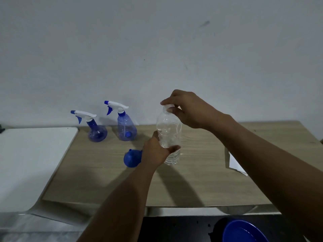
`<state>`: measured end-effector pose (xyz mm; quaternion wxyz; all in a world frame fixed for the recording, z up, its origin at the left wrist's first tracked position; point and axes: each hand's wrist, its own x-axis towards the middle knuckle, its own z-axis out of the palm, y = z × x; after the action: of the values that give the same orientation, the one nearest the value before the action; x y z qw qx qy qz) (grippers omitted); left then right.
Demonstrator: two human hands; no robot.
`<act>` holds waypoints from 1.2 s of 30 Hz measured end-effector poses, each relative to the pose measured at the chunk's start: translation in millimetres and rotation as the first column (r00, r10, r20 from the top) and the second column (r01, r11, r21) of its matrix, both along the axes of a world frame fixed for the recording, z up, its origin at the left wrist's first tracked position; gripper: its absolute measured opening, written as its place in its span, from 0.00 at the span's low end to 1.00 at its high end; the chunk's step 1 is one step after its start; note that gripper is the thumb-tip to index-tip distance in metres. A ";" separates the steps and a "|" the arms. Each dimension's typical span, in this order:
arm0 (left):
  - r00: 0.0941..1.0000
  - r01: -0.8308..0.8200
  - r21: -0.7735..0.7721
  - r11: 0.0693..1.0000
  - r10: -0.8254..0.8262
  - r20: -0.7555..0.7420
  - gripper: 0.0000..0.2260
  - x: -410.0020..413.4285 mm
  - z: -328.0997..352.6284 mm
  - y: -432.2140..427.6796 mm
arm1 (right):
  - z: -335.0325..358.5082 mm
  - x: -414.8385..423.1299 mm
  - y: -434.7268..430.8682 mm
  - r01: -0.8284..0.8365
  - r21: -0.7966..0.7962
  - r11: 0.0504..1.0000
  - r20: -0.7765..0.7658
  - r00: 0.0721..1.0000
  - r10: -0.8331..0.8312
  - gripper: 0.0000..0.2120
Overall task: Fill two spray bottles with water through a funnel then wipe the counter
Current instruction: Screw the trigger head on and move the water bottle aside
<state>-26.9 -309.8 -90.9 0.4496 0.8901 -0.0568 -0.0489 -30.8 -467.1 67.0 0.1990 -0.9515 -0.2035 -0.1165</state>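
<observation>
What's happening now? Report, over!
Left hand grips clear plastic water bottle; right hand pinches its cap. Round blue plastic spray bottle, tall blue plastic spray bottle: both closed. Blue plastic funnel lies beside left hand.

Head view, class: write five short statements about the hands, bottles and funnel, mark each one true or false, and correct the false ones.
1. The left hand grips the clear bottle round its body. True.
2. The right hand lies flat on the counter. False: it pinches the clear bottle's cap.
3. The round spray bottle and the tall spray bottle both have their spray heads on. True.
4. The funnel sits in a spray bottle's neck. False: it lies on the counter beside the left hand.
5. Both spray bottles stand to the right of the clear bottle. False: they stand to its left, near the wall.
</observation>
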 end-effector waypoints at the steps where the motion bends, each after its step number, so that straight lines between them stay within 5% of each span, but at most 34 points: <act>1: 1.000 0.000 0.006 1.000 0.000 -0.007 0.48 -0.1 0.0 0.0 | 1.4 0.8 0.3 -0.004 -0.026 1.000 0.004 1.000 0.004 0.15; 4: 1.000 0.004 0.029 1.000 -0.003 -0.020 0.48 -0.5 -1.5 -0.9 | 8.9 4.4 4.6 0.023 -0.160 0.987 0.001 1.000 -0.023 0.15; 8: 1.000 0.010 0.046 0.999 -0.009 -0.023 0.46 0.2 -2.2 -2.7 | 17.9 12.0 17.1 0.228 -0.405 0.885 0.101 0.974 -0.205 0.29; 14: 0.999 0.008 0.033 0.999 -0.006 -0.038 0.45 2.1 -4.6 -2.8 | 4.0 4.7 3.0 0.041 -0.330 0.943 0.034 0.999 -0.031 0.24; 18: 0.999 0.012 0.040 0.999 -0.011 -0.045 0.43 2.0 -4.1 -5.7 | -3.0 9.9 4.9 0.230 -0.358 0.905 0.194 0.966 -0.169 0.31; 23: 0.999 0.006 0.025 1.000 -0.005 -0.047 0.43 2.0 -3.8 -6.1 | -22.6 8.1 -2.9 0.105 -0.105 0.989 0.112 0.989 -0.093 0.27; 28: 0.997 0.022 0.071 0.997 -0.017 -0.074 0.45 2.2 -1.8 -7.6 | -33.7 8.9 5.6 0.219 0.031 0.975 0.199 0.955 -0.221 0.25; 33: 0.993 0.096 0.201 0.975 -0.078 -0.093 0.53 -1.9 1.6 12.5 | -58.9 -5.5 3.1 0.198 0.402 0.894 -0.163 0.976 -0.143 0.35; 36: 0.997 0.058 0.394 0.917 -0.076 0.030 0.45 0.7 -8.3 45.6 | -83.1 -19.4 2.8 0.278 0.513 0.812 -0.279 0.949 -0.149 0.46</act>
<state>-26.2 -264.2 -99.2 0.2587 0.9605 -0.0865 -0.0548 -50.2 -464.3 -16.1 0.4691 -0.8788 -0.0289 -0.0827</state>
